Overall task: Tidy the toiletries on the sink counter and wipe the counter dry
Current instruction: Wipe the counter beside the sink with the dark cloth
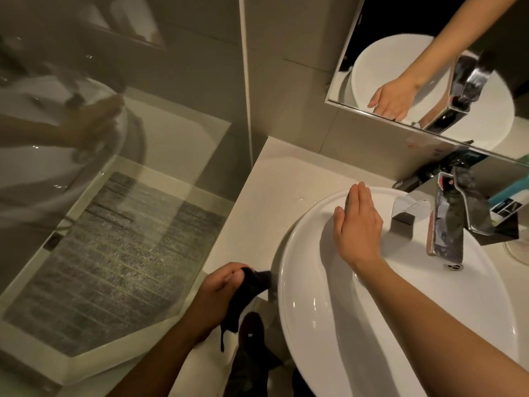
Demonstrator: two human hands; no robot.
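- Head view: the left hand [221,285] is at the front edge of the pale surface [266,179], its grip clenched around a dark cloth [246,296] that hangs down past the edge.
- The right hand [356,224] lies flat and released on the back rim of the white basin [315,325], just left of the chrome tap [446,222].
- A mirror [429,67] above reflects the flat hand.

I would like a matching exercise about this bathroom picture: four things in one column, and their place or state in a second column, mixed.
Things:
1. left hand
2. right hand
3. faucet
4. blue box

Place or state:
A. chrome, over the white basin
B. flat and open, fingers on the basin rim
C. closed on a dark cloth
D. on the counter behind the faucet

Pairs: 1-C, 2-B, 3-A, 4-D
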